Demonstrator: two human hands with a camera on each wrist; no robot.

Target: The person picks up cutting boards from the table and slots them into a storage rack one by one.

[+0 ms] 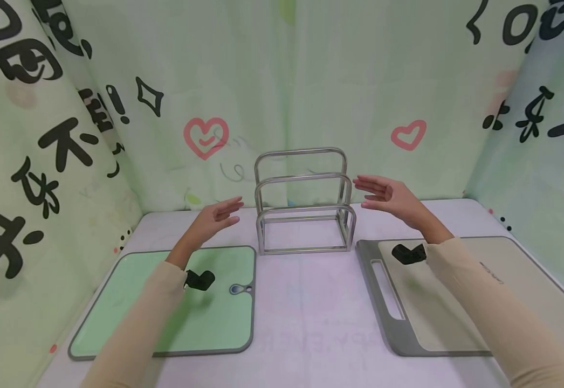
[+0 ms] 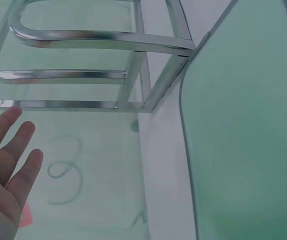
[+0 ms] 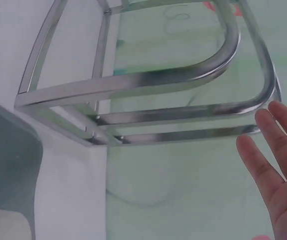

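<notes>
I have the left hand (image 1: 216, 216) raised and empty, its fingers loosely extended near the left side of the metal rack (image 1: 306, 208), which stands upright on the pale table (image 1: 301, 302). The right hand (image 1: 391, 200), also empty with relaxed fingers, is just beside the rack's right side, and I cannot tell if it touches. A green board (image 1: 204, 318) lies flat nearer left, a grey-edged beige board (image 1: 529, 280) nearer right.

The rack (image 1: 306, 176) is smooth, glossy metal. Lower left, the green board (image 1: 204, 312) looks like matt plastic, as does the beige board (image 1: 524, 280) lower right. The curtain (image 1: 287, 91) and sleeves (image 1: 495, 312) appear matt cloth; the counter (image 1: 301, 302) looks matt.
</notes>
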